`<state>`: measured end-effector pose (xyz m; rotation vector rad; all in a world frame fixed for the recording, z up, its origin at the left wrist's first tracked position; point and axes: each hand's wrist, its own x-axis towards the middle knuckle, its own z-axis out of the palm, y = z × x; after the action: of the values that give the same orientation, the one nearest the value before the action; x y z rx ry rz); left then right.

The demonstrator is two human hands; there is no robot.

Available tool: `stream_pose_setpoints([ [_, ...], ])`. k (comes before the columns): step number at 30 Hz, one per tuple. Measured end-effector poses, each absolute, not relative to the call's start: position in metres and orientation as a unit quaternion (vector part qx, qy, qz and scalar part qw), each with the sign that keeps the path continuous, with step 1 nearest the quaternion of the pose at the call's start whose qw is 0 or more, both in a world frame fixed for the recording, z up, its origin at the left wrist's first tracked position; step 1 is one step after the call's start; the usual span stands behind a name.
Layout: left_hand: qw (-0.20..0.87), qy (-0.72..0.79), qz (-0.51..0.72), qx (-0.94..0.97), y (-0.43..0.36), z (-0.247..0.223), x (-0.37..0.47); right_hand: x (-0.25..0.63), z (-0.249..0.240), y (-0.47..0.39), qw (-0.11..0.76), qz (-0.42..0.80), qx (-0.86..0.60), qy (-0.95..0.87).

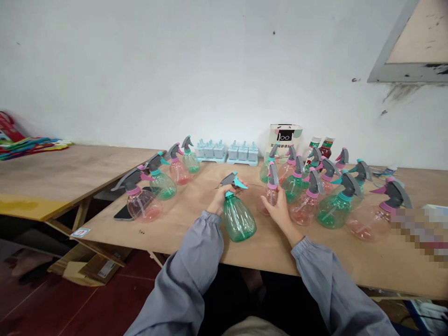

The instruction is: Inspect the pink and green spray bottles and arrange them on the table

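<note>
My left hand point(217, 199) is closed round the neck of a green spray bottle point(240, 219) with a grey and turquoise trigger head. That bottle leans, its base toward the lower right. Part of my left hand's fingers is hidden behind the spray head. My right hand point(281, 212) grips a pink spray bottle point(263, 206) with a grey and pink head, which stands upright. Right of it are several more pink and green bottles, among them a green bottle point(334, 212) and a pink bottle point(304, 210). On the left stands a pink bottle point(142, 207) beside another green bottle point(163, 185).
Two light-blue popsicle moulds point(210, 151) stand by the wall, near a printed box point(284, 137) and a red bottle point(326, 148). A phone point(123, 213) lies at the left of the wooden table point(196, 233). A second table point(70, 172) adjoins on the left.
</note>
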<state>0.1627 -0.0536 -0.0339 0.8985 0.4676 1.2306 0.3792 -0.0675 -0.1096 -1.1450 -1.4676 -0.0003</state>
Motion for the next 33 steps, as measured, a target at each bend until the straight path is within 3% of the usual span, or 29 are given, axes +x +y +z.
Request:
stream_pose_setpoints([
  [33,0.692,0.178,0.524,0.464,-0.059,-0.032,0.152,0.378,-0.11,-0.068,0.606,0.007,-0.483,-0.631],
])
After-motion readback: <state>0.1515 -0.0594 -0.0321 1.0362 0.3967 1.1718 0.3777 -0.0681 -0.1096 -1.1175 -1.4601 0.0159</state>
